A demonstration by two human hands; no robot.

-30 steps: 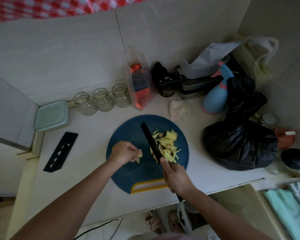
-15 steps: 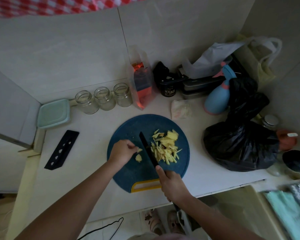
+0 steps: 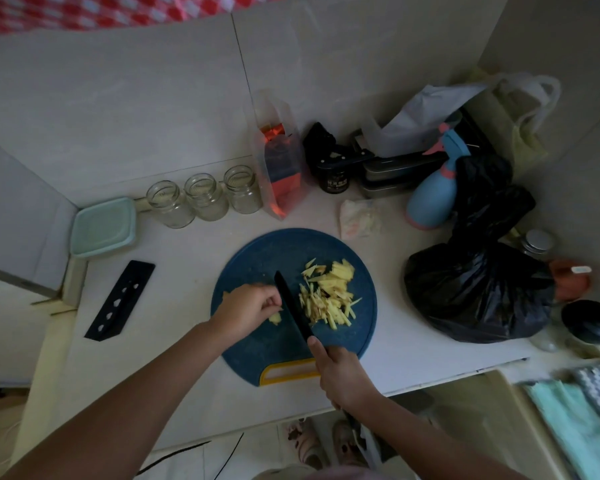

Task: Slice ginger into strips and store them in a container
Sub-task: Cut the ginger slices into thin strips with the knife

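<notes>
Ginger stub (image 3: 275,317), centre frame on blue cutting board (image 3: 257,258): left hand (image 3: 248,311) pinches it, curled. Right hand (image 3: 340,372) grips knife (image 3: 293,310). Likely firm, light, slippery; hold behind blade. Strips (image 3: 326,299) right of blade.

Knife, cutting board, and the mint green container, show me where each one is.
knife (image 3: 292,306), head view, middle of the black blade.
cutting board (image 3: 267,251), head view, bare blue surface near its far edge.
mint green container (image 3: 103,226), head view, centre of its lid.

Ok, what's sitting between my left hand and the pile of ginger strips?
The black knife blade, gripped by your right hand, stands between them in the head view.
</notes>
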